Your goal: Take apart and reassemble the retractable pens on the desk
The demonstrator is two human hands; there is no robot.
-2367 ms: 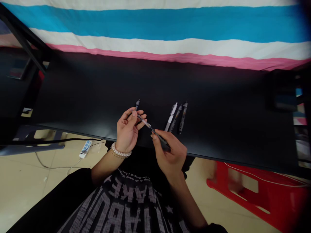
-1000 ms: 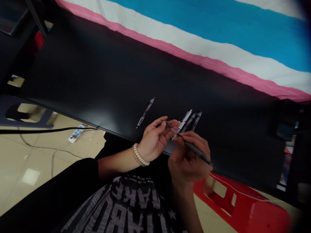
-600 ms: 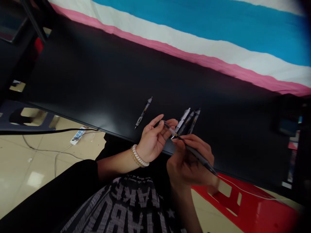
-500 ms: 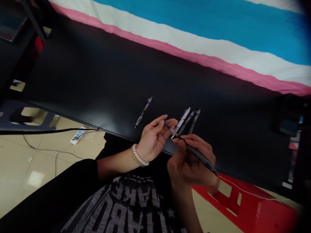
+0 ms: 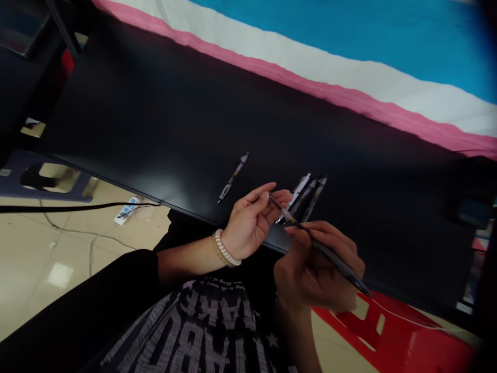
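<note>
My left hand (image 5: 250,225), with a beaded bracelet on its wrist, pinches the thin end of a slim, partly clear tube (image 5: 284,213) that looks like a pen refill. Its other fingers are loosely curled. The thumb and fingers of my right hand (image 5: 318,267) close around a dark pen barrel (image 5: 337,261), slanting down to the right. Tube and barrel lie in one line; their junction is hidden by my right fingertips. Several pens lie just beyond my hands: a white-looking pen (image 5: 298,192) beside dark ones (image 5: 315,197). Apart to the left lies a single pen (image 5: 233,178).
The black table (image 5: 155,114) meets a blue, white and pink striped cloth (image 5: 310,57) along its far side. Below the front edge are a red stool (image 5: 419,336), a grey-blue stool (image 5: 81,189) and a power strip (image 5: 127,210) with cables on the tiled floor.
Both hands have shifted slightly right in the picture, the right hand a little more and lower. More of the thin tube's dark part shows between them. The view has also tilted slightly.
</note>
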